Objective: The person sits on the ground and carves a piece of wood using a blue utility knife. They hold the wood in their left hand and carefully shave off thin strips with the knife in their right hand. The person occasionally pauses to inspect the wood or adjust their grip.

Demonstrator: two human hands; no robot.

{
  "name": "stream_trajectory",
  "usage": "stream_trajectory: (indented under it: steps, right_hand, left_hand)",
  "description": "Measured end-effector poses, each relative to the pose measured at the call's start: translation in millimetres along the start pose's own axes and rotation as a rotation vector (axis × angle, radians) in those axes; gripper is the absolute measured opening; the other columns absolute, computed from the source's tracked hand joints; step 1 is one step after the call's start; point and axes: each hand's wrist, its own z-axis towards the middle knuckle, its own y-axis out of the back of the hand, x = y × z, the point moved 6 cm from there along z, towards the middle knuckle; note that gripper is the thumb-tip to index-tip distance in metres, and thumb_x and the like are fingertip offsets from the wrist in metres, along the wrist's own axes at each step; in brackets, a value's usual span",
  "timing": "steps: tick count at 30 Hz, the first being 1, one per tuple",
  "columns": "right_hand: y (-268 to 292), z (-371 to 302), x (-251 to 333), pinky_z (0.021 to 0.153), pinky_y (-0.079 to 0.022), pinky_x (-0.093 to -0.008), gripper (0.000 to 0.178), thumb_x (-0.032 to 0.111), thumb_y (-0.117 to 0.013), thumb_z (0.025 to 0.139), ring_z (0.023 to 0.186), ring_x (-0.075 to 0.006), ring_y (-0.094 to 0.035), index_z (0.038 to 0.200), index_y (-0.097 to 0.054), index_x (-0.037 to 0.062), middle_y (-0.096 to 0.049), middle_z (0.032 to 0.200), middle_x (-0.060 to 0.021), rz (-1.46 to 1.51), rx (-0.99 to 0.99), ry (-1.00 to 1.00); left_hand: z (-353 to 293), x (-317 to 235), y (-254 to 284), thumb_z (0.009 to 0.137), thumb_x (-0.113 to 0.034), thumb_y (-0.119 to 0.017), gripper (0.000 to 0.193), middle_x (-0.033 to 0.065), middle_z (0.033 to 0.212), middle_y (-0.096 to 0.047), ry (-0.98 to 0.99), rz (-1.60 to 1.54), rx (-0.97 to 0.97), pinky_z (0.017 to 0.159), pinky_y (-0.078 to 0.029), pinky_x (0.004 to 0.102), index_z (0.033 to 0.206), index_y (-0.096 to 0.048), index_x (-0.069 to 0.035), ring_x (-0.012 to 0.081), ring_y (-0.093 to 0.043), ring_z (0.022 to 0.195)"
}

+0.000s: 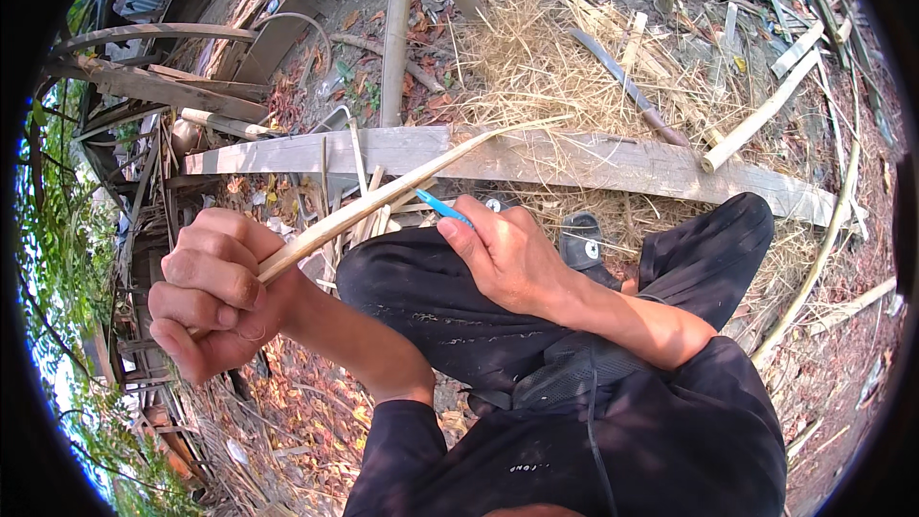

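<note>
My left hand (215, 292) is closed in a fist around the thick end of a pale bamboo strip (369, 201). The strip slants up to the right and narrows to a thin, frayed-looking tip over a grey plank (383, 148). In my right hand (512, 258), a slim blue pen-like tool (445, 209) is pinched between thumb and fingers. Its tip points up and left, close to the strip's lower edge; I cannot tell if they touch. Beyond the plank lies a machete (613, 72) with a dark handle, resting against the plank's far side.
Thin shavings (526, 57) cover the ground past the plank. A cut bamboo pole (756, 120) lies across the plank's right part, and an upright post (396, 38) stands beyond its left part. Stacked old boards (182, 86) fill the left. My bent legs (431, 297) are below the plank.
</note>
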Motion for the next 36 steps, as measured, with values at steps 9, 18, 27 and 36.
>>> stream_trajectory:
  steps: [9, 18, 27, 36]
  right_hand:
    - [-19.1, -11.2, -106.6, 0.045, -0.046, -0.0437, 0.037, 0.034, -0.046, 0.096, 0.053, -0.0404, -0.058, 0.086, -0.053, -0.0011, -0.057, 0.057, -0.02, -0.422, -0.02, -0.149]
    - [33.2, -19.7, -108.8, 0.051, -0.043, -0.047, 0.04, 0.033, -0.042, 0.097, 0.054, -0.0414, -0.057, 0.082, -0.054, -0.002, -0.055, 0.055, -0.022, -0.276, -0.113, -0.251]
    - [6.4, -37.9, 49.7, 0.045, -0.038, -0.0429, 0.024, 0.018, -0.057, 0.09, 0.049, -0.0374, -0.053, 0.089, -0.046, -0.003, -0.052, 0.055, -0.0175, 0.072, 0.105, 0.096]
    - [20.2, -33.7, -98.9, 0.047, -0.042, -0.0483, 0.031, 0.027, -0.049, 0.095, 0.05, -0.0412, -0.055, 0.085, -0.051, -0.002, -0.052, 0.051, -0.0215, -0.547, 0.076, -0.201]
  left_hand:
    - [-3.3, -3.9, -11.1, 0.082, -0.023, -0.047, 0.042, 0.0027, 0.042, -0.048, 0.034, -0.156, 0.137, 0.032, -0.011, 0.0192, 0.043, -0.038, -0.011, 0.0021, -0.022, 0.028]
    - [-1.6, -6.5, -24.9, 0.085, -0.023, -0.046, 0.034, 0.0029, 0.043, -0.045, -0.008, -0.075, 0.153, 0.03, -0.016, 0.0201, 0.055, -0.044, -0.008, 0.0037, -0.024, 0.029]
    - [-29.8, -35.5, -48.0, 0.089, -0.03, -0.04, 0.028, 0.0051, 0.049, -0.038, -0.228, 0.573, -0.121, 0.035, -0.018, 0.0234, 0.073, -0.036, -0.007, 0.0076, -0.024, 0.034]
    - [-38.1, -50.4, -73.2, 0.088, -0.025, -0.039, 0.026, 0.0058, 0.05, -0.042, -0.239, 0.578, -0.079, 0.034, -0.018, 0.0238, 0.071, -0.035, -0.007, 0.0072, -0.025, 0.032]
